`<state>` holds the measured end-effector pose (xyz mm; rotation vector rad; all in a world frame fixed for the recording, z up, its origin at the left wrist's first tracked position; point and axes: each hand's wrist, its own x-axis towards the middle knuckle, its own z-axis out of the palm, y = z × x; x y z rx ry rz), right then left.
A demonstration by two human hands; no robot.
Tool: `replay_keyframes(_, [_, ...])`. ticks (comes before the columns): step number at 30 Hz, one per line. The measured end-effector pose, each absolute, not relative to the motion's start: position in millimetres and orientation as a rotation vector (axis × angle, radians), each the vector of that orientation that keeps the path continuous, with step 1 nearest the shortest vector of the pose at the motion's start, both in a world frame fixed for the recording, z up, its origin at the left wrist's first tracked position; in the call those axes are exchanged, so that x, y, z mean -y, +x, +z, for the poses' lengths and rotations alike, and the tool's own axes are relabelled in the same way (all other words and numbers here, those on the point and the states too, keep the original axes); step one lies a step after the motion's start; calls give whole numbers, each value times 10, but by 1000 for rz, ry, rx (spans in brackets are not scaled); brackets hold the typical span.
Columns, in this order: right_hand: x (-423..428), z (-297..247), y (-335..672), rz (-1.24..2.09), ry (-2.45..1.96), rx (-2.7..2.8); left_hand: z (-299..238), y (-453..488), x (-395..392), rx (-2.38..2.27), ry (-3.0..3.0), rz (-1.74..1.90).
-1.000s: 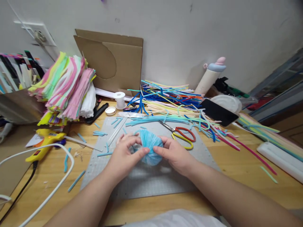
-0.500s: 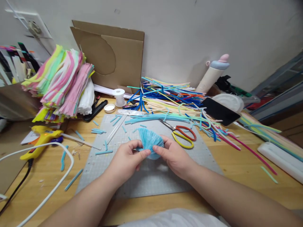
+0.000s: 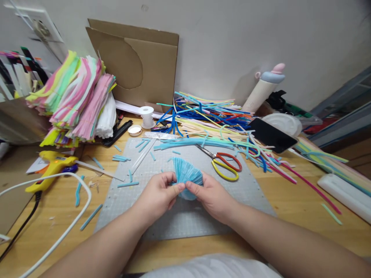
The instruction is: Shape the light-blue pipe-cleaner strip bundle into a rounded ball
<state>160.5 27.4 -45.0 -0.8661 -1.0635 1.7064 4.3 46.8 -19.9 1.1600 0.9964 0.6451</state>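
Both hands hold a light blue fan-shaped bundle of pipe cleaners just above the grey cutting mat. My left hand pinches its left lower edge with fingers curled. My right hand grips the right lower edge, thumb meeting the left thumb at the bundle's base. The bundle's lower part is hidden behind the fingers. Red and yellow scissors lie on the mat just right of the bundle.
A yellow glue gun and white cable lie at left. Stacked pastel pipe cleaners and cardboard stand behind. Loose coloured pipe cleaners, a black phone, a bottle and thread spool crowd the back.
The hands have drawn closer together at the bundle's base, squeezing it from a rounded shape into a narrower upright fan. The view shifted slightly.
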Motion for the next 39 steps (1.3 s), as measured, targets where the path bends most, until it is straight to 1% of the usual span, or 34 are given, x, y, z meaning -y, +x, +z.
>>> replay_keyframes(3, [-303, -390, 1631, 1696, -871, 1045, -177, 64, -452, -1023, 1091, 673])
replay_keyframes(5, [-333, -333, 1699, 1552, -948, 1141, -133, 69, -448, -1070, 1018, 824])
replay_keyframes(7, [-362, -278, 1794, 1215, -1068, 1407, -80, 48, -465, -1141, 989, 1073])
replay_keyframes(9, [-377, -242, 1883, 781, -1038, 1848, -40, 2, -512, -1205, 956, 1251])
replay_keyframes(12, [-360, -247, 1952, 226, -876, 2444, -38, -80, -606, -1225, 821, 1272])
replay_keyframes(14, [-327, -283, 1963, 27, -810, 2655, -79, -115, -647, -1258, 826, 1201])
replay_keyframes(16, [-289, -325, 1973, -32, -758, 2753, -146, -122, -646, -1335, 1034, 1089])
replay_keyframes(19, [-250, -349, 2012, -14, -744, 2777, -260, -92, -579, -1364, 1534, 844])
replay_keyframes(22, [-238, -278, 2073, 139, -774, 2756, -343, -42, -504, -1333, 1768, 618])
replay_keyframes(25, [-213, -130, 2132, 348, -824, 2662, -365, -3, -469, -1365, 1764, 578])
replay_keyframes(28, [-142, 6, 2132, 381, -985, 2383, -335, 18, -451, -1372, 1694, 595])
replay_keyframes(30, [-85, 62, 2077, 459, -1159, 2297, -307, 21, -433, -1352, 1698, 569])
replay_keyframes(32, [-52, 95, 1988, 675, -1311, 2244, -292, 19, -412, -1318, 1727, 526])
replay_keyframes(36, [-106, 158, 1795, 1230, -1459, 1892, -296, 7, -391, -1315, 1801, 467])
replay_keyframes(37, [-135, 178, 1747, 1354, -1483, 1879, -295, 2, -394, -1325, 1812, 457])
replay_keyframes(39, [-201, 214, 1646, 1479, -1563, 2040, -283, -9, -405, -1339, 1829, 412])
